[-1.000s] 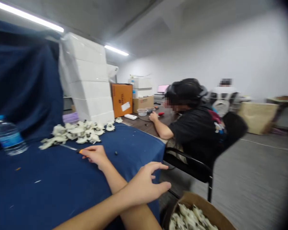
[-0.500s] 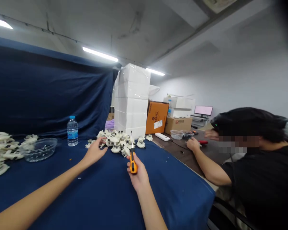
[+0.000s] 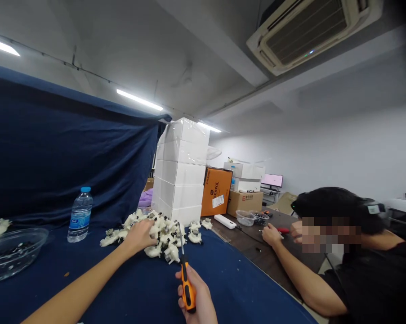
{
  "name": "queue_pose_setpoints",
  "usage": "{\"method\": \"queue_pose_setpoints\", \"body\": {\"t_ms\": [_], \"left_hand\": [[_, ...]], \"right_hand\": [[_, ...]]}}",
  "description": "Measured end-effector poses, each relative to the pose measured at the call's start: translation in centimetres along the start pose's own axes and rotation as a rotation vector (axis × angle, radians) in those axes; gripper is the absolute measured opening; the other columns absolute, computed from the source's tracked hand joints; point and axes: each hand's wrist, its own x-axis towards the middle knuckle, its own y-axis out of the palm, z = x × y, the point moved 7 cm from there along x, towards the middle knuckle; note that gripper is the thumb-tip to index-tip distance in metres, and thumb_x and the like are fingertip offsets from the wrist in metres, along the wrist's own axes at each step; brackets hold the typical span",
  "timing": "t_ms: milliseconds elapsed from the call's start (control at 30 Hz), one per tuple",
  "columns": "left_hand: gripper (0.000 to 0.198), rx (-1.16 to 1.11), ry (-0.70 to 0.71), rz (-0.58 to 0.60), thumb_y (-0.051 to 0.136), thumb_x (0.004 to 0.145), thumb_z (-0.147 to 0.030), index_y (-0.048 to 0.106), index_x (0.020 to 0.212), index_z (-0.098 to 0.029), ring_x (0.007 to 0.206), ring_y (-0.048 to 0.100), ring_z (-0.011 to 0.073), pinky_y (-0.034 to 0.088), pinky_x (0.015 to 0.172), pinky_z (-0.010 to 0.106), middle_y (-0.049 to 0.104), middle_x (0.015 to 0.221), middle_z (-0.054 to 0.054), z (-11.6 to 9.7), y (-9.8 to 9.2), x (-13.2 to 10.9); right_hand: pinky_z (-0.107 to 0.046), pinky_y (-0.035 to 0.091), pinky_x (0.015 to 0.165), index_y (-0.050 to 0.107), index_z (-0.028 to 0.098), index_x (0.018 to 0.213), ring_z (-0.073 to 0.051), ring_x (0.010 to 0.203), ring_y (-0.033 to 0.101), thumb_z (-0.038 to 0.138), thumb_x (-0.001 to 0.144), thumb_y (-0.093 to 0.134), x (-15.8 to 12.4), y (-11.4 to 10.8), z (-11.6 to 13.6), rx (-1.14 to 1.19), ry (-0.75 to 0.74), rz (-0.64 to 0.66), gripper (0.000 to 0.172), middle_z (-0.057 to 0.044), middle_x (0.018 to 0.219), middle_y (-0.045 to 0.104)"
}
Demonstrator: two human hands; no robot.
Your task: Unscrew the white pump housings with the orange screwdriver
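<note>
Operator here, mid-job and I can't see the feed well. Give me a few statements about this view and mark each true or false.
1. The left hand rests on the pile of white plastic parts. True.
2. The right hand grips an orange-handled screwdriver with its shaft pointing up. True.
3. The water bottle lies on its side. False: it stands upright on the blue cloth.
4. The clear bowl at the left is empty. False: it holds small dark pieces.
5. A seated co-worker has both hands over a dark tabletop. True.
</note>
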Motion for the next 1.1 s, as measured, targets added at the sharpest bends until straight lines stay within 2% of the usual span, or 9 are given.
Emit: {"method": "queue_pose_setpoints", "body": {"t_ms": [133,233,300,433,567,700,833,967,1100], "left_hand": [[0.036,-0.365,-0.151,-0.071,0.073,0.069,-0.034,0.058,0.098,-0.018,0.107,0.061,0.0307,0.047,0.093,0.044,0.066,0.104,0.011,1.4,-3.3,-3.0],[0.035,-0.661,-0.281,-0.019,0.066,0.074,-0.034,0.053,0.104,-0.018,0.090,0.069,0.0253,0.055,0.081,0.040,0.069,0.099,0.011,2.1,-4.8,-7.0],[0.042,-0.800,-0.354,0.016,0.065,0.074,-0.028,0.050,0.113,-0.020,0.090,0.070,0.0239,0.056,0.081,0.040,0.070,0.098,0.009,2.2,-5.7,-10.1],[0.054,-0.986,-0.511,0.038,0.062,0.074,-0.023,0.046,0.126,-0.023,0.094,0.069,0.0252,0.056,0.082,0.042,0.069,0.097,0.007,2.9,-7.2,-15.7],[0.058,-1.103,-0.696,0.015,0.064,0.074,-0.025,0.048,0.129,-0.022,0.100,0.067,0.0261,0.055,0.072,0.034,0.070,0.101,0.008,4.8,-7.8,-19.8],[0.067,-1.055,-0.640,-0.050,0.068,0.067,-0.019,0.050,0.132,-0.023,0.105,0.065,0.0251,0.049,0.067,0.026,0.071,0.107,0.009,6.8,-8.5,-21.4],[0.071,-1.204,-0.590,-0.100,0.070,0.066,-0.015,0.050,0.133,-0.024,0.116,0.059,0.0266,0.049,0.073,0.027,0.062,0.129,0.008,8.1,-8.5,-21.6],[0.062,-1.223,-0.596,-0.102,0.071,0.064,-0.013,0.059,0.125,-0.019,0.117,0.057,0.0284,0.050,0.078,0.029,0.064,0.125,0.010,9.3,-8.1,-20.7],[0.055,-1.161,-0.556,-0.130,0.074,0.063,-0.018,0.063,0.117,-0.017,0.109,0.061,0.0303,0.051,0.071,0.029,0.065,0.122,0.012,10.6,-7.8,-19.7]], "right_hand": [[-0.016,0.034,0.035,0.068,0.016,0.083,-0.008,0.047,0.051,0.045,0.057,0.083,-0.7,0.0,0.1,-0.009,-0.009,-0.013,0.042,-0.004,0.073,0.069],[-0.016,0.035,0.037,0.068,0.016,0.085,-0.008,0.049,0.052,0.041,0.064,0.078,-1.3,0.3,0.1,-0.035,-0.009,0.000,0.035,-0.004,0.077,0.070],[-0.016,0.036,0.038,0.068,0.016,0.088,-0.008,0.048,0.052,0.038,0.067,0.077,-1.8,0.7,0.2,-0.065,-0.005,0.025,0.032,-0.004,0.077,0.070],[-0.016,0.036,0.038,0.068,0.016,0.093,-0.009,0.050,0.053,0.038,0.072,0.075,-3.0,2.6,0.2,-0.137,-0.011,0.119,0.031,-0.004,0.077,0.070],[-0.016,0.035,0.038,0.069,0.014,0.092,-0.009,0.050,0.053,0.039,0.074,0.075,-4.3,5.6,-1.0,-0.228,-0.045,0.253,0.032,-0.004,0.077,0.069],[-0.017,0.031,0.034,0.070,0.009,0.090,-0.008,0.043,0.050,0.043,0.069,0.077,-4.8,7.9,-4.0,-0.330,-0.021,0.374,0.040,-0.007,0.071,0.068],[-0.016,0.029,0.031,0.070,0.007,0.090,-0.008,0.039,0.049,0.047,0.068,0.075,-4.2,9.0,-6.6,-0.396,0.016,0.392,0.045,-0.008,0.067,0.067],[-0.015,0.028,0.032,0.069,0.008,0.087,-0.007,0.041,0.049,0.049,0.071,0.071,-2.6,10.4,-7.6,-0.426,-0.034,0.342,0.044,-0.006,0.069,0.066],[-0.016,0.029,0.033,0.067,0.008,0.096,-0.006,0.041,0.048,0.053,0.069,0.071,-1.0,11.3,-8.2,-0.448,-0.064,0.336,0.053,-0.006,0.071,0.065]]}}
